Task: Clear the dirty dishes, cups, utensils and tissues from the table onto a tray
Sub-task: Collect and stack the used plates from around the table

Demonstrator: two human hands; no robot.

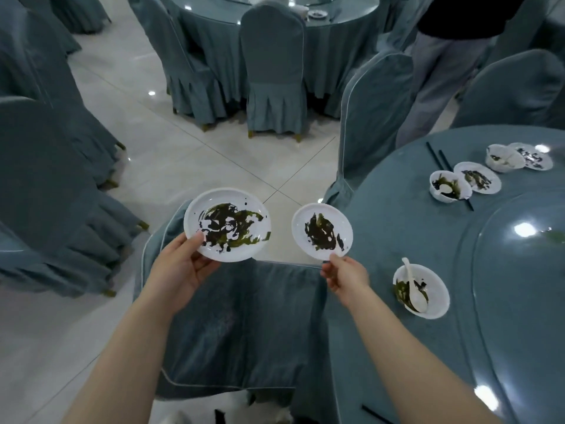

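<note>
My left hand (180, 264) grips the near rim of a large white plate (227, 224) smeared with dark green food, held above a covered chair. My right hand (345, 275) pinches the near edge of a smaller dirty white plate (321, 231), also in the air at the table's left edge. On the round blue-grey table (397, 228) to the right stands a white bowl (421, 291) with a white spoon (414, 286) in it. Farther back are a second dirty bowl (450, 186), a small plate (477, 177), another bowl (503, 158), another plate (533, 156) and black chopsticks (440, 159).
A covered chair (238, 325) stands right below my hands. A glass turntable (526, 270) fills the table's right side. Another person (440, 71) stands behind the table. More covered chairs and a second table (275, 26) stand across the tiled floor (171, 154).
</note>
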